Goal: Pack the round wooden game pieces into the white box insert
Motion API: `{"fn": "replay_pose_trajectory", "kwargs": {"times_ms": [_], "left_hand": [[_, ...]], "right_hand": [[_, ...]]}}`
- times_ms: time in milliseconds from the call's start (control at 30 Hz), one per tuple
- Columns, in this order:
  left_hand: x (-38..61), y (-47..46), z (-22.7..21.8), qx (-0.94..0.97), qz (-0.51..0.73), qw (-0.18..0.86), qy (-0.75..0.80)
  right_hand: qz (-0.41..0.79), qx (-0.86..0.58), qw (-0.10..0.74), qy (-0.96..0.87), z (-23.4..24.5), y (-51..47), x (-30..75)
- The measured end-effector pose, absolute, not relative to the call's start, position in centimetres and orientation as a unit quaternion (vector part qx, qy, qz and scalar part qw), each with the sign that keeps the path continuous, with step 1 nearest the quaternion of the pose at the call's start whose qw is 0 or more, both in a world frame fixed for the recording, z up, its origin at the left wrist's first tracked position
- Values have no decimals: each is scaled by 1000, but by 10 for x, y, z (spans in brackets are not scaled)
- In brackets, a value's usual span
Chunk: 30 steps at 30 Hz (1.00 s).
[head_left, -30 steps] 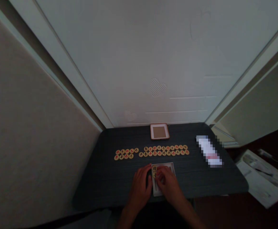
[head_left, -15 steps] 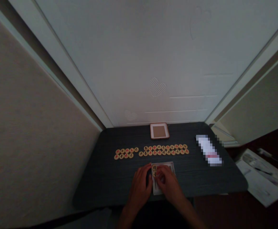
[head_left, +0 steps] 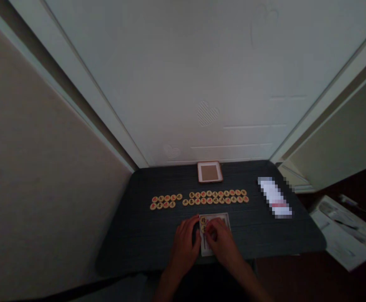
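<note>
A shallow white box (head_left: 207, 253) lies near the table's front edge. Two round xiangqi pieces, an upper one (head_left: 203, 220) and a lower one (head_left: 203, 229), sit along its left side. My right hand (head_left: 221, 239) is over the box, thumb and fingers pinched together at the lower piece and partly covering it. My left hand (head_left: 185, 241) rests at the box's left edge, thumb and fingers apart, fingertips at the rim. More xiangqi pieces with red or black characters lie in two rows, a shorter left group (head_left: 166, 205) and a longer right group (head_left: 215, 201).
An open tray or lid (head_left: 210, 173) with a brown inner panel stands at the back of the dark table (head_left: 138, 235), by the white wall panel. A blurred-out white item (head_left: 273, 197) lies on the right. Past the table's right edge, a white open box (head_left: 343, 243) sits lower down.
My right hand's fingers have shifted very slightly at the lower piece. The left hand and the rows of pieces look the same.
</note>
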State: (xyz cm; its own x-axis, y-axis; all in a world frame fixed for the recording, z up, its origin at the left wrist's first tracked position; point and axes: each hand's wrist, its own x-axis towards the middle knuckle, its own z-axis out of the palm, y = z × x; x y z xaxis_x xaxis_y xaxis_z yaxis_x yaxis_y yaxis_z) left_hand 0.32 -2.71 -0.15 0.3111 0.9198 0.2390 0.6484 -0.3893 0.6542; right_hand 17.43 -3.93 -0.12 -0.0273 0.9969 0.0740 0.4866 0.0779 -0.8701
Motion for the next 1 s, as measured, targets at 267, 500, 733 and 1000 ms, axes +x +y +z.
{"fn": "replay_pose_trajectory", "kwargs": {"times_ms": [267, 500, 733, 1000], "left_hand": [[3, -27, -4, 779, 298, 226, 503], [3, -27, -3, 778, 300, 226, 504], [3, -27, -3, 776, 301, 230, 504], [3, -28, -4, 777, 302, 230, 503]], "right_hand": [[339, -576, 388, -635, -4, -39, 174], [337, -576, 390, -634, -2, -39, 173], [343, -573, 391, -633, -2, -40, 175], [328, -585, 383, -635, -1, -39, 174]]}}
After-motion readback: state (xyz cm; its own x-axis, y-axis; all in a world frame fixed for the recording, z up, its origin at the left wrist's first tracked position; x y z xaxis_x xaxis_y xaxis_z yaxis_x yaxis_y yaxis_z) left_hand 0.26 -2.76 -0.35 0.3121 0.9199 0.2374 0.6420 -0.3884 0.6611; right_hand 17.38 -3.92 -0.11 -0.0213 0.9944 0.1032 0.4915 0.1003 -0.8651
